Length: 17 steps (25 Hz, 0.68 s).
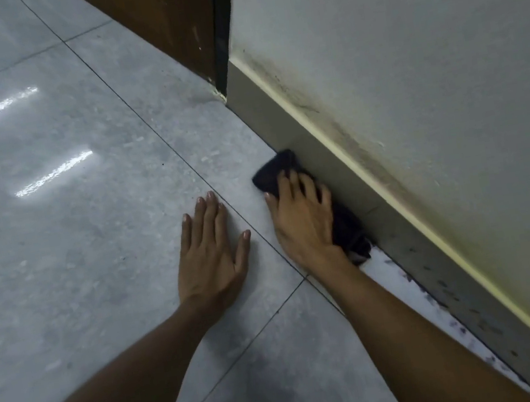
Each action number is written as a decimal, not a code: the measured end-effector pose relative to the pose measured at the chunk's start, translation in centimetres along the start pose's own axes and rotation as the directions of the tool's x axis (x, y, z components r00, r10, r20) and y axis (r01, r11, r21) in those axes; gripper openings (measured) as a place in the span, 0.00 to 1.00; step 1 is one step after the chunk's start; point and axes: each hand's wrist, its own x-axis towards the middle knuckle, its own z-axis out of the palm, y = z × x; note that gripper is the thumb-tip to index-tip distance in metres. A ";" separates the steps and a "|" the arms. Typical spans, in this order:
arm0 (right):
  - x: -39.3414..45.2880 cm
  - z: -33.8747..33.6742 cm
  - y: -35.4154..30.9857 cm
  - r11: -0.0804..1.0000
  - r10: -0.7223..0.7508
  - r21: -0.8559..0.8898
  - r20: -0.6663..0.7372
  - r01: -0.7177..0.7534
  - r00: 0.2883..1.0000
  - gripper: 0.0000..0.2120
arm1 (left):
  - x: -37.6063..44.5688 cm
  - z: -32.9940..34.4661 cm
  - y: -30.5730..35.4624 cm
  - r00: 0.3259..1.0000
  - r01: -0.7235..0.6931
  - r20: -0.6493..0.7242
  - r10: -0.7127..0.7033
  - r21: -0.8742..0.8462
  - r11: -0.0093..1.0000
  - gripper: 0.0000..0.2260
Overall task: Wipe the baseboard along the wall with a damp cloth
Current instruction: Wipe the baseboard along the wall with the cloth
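right hand (304,219) presses dark cloth (281,172) against baseboard (379,214); left hand (210,247) flat.

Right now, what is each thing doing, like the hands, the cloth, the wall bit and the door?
Right hand: fingers spread, pressing the cloth against the baseboard.
Left hand: flat on the floor, fingers open, holding nothing.
Cloth: dark, bunched, squeezed between hand and baseboard.
Baseboard: grey, dark specks near the person.
Wall: pale, smudged dark just above the baseboard.
Floor: grey tiles, shiny with light reflections.
Door: brown; open or shut, cannot tell.
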 end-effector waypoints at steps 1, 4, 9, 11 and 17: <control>0.5 0.1 0.2 0.999 -0.036 -0.024 -0.003 0.036 0.999 0.24 | 0.0 -0.1 0.0 1.000 -0.001 0.003 0.001 -0.001 1.000 0.32; -2.9 -0.1 2.8 1.000 -0.001 -0.026 -0.071 -0.001 0.997 0.21 | 0.0 -0.3 -0.1 1.000 -0.004 0.009 0.004 -0.009 1.000 0.31; -10.6 -1.2 8.0 0.990 0.138 0.034 -0.150 -0.134 0.979 0.22 | -0.2 -0.2 -0.3 1.000 -0.026 0.001 0.026 -0.015 1.000 0.31; -8.5 -2.9 8.4 0.988 -0.138 -0.102 -0.299 0.112 0.944 0.22 | -0.2 -0.1 -0.3 1.000 -0.026 -0.005 0.026 -0.010 1.000 0.32; 3.7 -6.0 2.1 0.524 -0.662 -0.651 0.094 0.549 0.744 0.17 | -0.3 -0.2 0.4 1.000 -0.010 -0.007 0.010 0.032 0.999 0.30</control>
